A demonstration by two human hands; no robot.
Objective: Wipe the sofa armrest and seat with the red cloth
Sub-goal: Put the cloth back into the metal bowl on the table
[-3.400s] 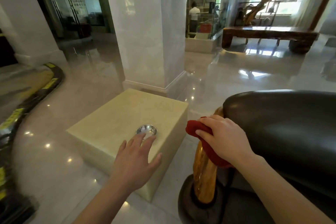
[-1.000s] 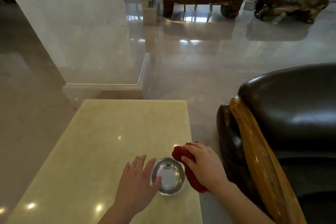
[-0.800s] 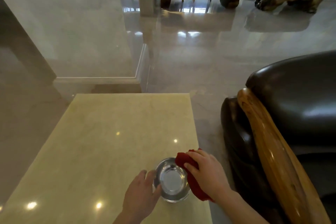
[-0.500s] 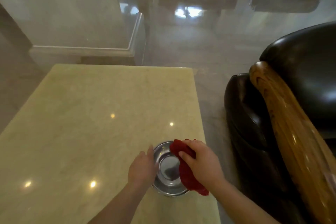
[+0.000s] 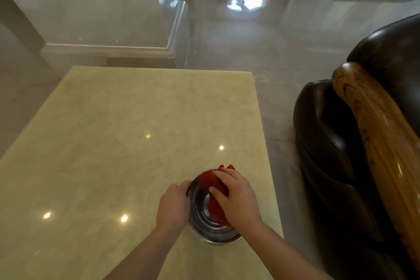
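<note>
At the lower centre of the frame, the right hand (image 5: 238, 202) grips the bunched red cloth (image 5: 213, 191) and presses it over the right part of a metal bowl (image 5: 204, 223). The left hand (image 5: 173, 206) curls around the bowl's left rim, fingers closed on it. The bowl stands near the lower right corner of a pale stone table (image 5: 125, 132). At the right edge of the frame, apart from the table, sits the dark leather sofa (image 5: 329, 143) with its wooden armrest (image 5: 375, 125). A glossy floor (image 5: 261, 48) spans the upper frame; a pillar base (image 5: 109, 50) stands at upper left.
</note>
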